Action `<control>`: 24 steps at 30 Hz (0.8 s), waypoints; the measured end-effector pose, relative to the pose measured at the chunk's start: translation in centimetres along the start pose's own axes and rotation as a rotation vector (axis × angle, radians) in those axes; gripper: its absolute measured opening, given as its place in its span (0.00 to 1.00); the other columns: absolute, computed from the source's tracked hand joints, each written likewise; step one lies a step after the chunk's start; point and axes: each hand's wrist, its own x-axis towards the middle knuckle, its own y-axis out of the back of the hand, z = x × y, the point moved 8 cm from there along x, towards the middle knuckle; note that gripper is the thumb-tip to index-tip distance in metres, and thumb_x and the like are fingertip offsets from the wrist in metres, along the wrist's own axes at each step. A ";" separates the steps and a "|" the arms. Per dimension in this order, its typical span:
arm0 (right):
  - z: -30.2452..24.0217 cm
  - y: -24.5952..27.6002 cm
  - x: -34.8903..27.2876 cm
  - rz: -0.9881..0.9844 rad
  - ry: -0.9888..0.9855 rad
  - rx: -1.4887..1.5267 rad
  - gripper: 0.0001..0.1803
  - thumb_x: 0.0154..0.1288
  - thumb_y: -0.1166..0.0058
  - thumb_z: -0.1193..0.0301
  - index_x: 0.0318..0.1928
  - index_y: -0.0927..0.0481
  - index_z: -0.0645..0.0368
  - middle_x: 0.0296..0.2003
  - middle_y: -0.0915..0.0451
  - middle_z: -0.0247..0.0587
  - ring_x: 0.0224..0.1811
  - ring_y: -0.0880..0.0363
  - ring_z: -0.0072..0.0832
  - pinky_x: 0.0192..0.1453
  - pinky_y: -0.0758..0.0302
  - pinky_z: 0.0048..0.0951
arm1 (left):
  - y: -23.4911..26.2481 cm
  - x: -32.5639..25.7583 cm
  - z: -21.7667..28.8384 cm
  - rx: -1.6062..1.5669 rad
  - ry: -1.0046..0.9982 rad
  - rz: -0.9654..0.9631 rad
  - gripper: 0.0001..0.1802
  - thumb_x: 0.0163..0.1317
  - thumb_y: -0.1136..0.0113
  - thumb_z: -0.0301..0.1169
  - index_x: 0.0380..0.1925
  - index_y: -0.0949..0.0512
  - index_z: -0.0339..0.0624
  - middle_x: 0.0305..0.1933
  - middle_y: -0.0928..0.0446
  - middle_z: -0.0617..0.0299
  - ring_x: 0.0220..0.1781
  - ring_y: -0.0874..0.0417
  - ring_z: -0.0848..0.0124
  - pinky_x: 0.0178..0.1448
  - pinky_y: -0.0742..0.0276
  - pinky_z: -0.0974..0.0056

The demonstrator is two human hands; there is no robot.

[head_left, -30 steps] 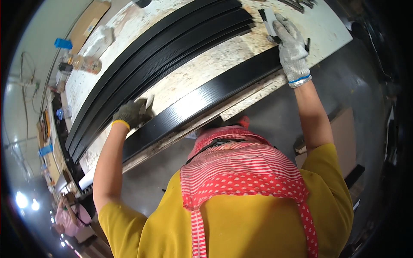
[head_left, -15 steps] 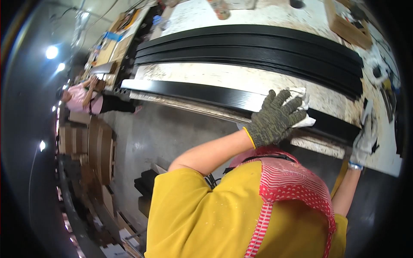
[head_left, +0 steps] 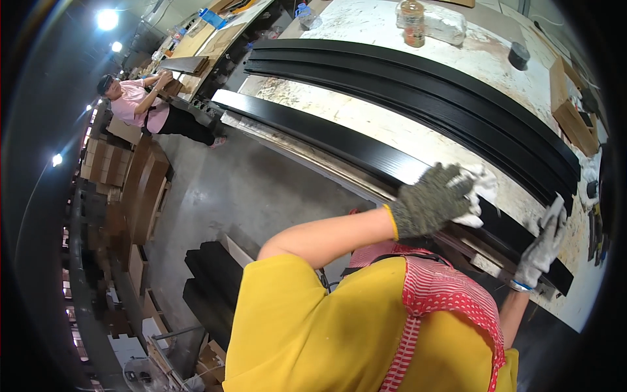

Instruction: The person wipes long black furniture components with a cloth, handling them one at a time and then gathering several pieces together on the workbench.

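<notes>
A long black board [head_left: 313,134] lies along the near edge of the workbench. On its right half, my left hand [head_left: 431,202], in a dark green knitted glove with a yellow cuff, presses a crumpled white cloth [head_left: 482,183] against the surface. The fingers curl over the cloth, hiding part of it. My right hand [head_left: 541,251], in a pale grey glove, rests across the board near its right end, fingers stretched out toward the far side. Beyond the board, several black boards [head_left: 405,98] lie side by side.
Across the bench [head_left: 339,108] stand a bottle [head_left: 413,25], a dark round container [head_left: 518,56] and an open cardboard box [head_left: 571,108]. Black pieces [head_left: 212,277] are stacked on the floor at left. A person in pink [head_left: 134,101] works at another table, near stacked cartons [head_left: 108,163].
The view has turned, so the bench slants more steeply down to the right. My right hand's fingers now stretch across the board, whose end shows beyond it. My left hand stays on the cloth.
</notes>
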 end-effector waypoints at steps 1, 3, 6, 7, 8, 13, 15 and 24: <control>0.4 0.0 -0.2 0.068 -0.184 0.182 0.23 0.76 0.56 0.71 0.68 0.31 0.63 0.67 0.33 0.55 0.68 0.31 0.48 0.70 0.29 0.44 | 1.8 -1.7 -2.7 0.034 0.024 0.026 0.25 0.57 0.38 0.42 0.57 0.22 0.63 0.72 0.35 0.55 0.72 0.36 0.43 0.71 0.38 0.36; 0.0 1.7 0.1 -0.107 0.200 -0.416 0.23 0.80 0.60 0.68 0.68 0.31 0.67 0.71 0.38 0.50 0.71 0.33 0.38 0.68 0.26 0.39 | 5.6 -5.5 -8.2 0.019 0.142 -0.070 0.30 0.54 0.35 0.42 0.60 0.24 0.67 0.74 0.36 0.59 0.74 0.37 0.47 0.74 0.42 0.38; 1.9 2.6 0.7 -0.046 0.187 -0.569 0.22 0.81 0.62 0.66 0.69 0.30 0.60 0.71 0.37 0.51 0.72 0.34 0.38 0.67 0.26 0.38 | 8.0 -12.8 -18.1 0.225 0.214 -0.022 0.37 0.49 0.29 0.43 0.64 0.27 0.71 0.76 0.39 0.64 0.77 0.41 0.55 0.78 0.50 0.43; 1.4 1.3 0.2 0.031 -0.022 -0.345 0.22 0.81 0.62 0.65 0.69 0.30 0.58 0.71 0.37 0.50 0.72 0.34 0.38 0.67 0.26 0.38 | 9.7 -14.4 -20.4 0.194 0.274 -0.087 0.40 0.46 0.27 0.43 0.64 0.27 0.70 0.76 0.38 0.63 0.76 0.39 0.55 0.78 0.47 0.44; 0.0 -0.9 -0.4 0.088 -0.084 -0.375 0.22 0.80 0.60 0.66 0.68 0.29 0.58 0.71 0.36 0.51 0.71 0.34 0.40 0.67 0.26 0.38 | 10.9 -15.9 -22.9 0.201 0.302 -0.063 0.37 0.49 0.30 0.43 0.64 0.27 0.71 0.75 0.36 0.63 0.74 0.36 0.54 0.75 0.46 0.41; 3.1 2.6 1.0 -0.108 0.166 -0.990 0.25 0.79 0.62 0.72 0.74 0.37 0.50 0.74 0.41 0.50 0.74 0.39 0.39 0.76 0.39 0.36 | 16.4 -23.3 -34.6 0.239 0.407 -0.022 0.31 0.52 0.32 0.41 0.59 0.23 0.71 0.69 0.30 0.64 0.68 0.29 0.57 0.69 0.39 0.44; 4.0 5.1 1.2 -0.082 0.269 -1.052 0.24 0.79 0.59 0.66 0.72 0.33 0.54 0.70 0.35 0.49 0.69 0.32 0.36 0.70 0.32 0.33 | 18.4 -26.1 -39.8 0.269 0.454 0.000 0.30 0.54 0.33 0.43 0.60 0.23 0.67 0.69 0.29 0.65 0.67 0.28 0.60 0.68 0.38 0.47; 3.2 2.7 2.3 0.003 -0.032 -0.885 0.29 0.76 0.54 0.55 0.66 0.27 0.62 0.61 0.23 0.44 0.56 0.22 0.31 0.55 0.26 0.28 | 25.8 -45.5 -62.3 0.573 0.672 0.176 0.22 0.69 0.44 0.35 0.62 0.26 0.44 0.68 0.29 0.53 0.66 0.28 0.62 0.69 0.33 0.56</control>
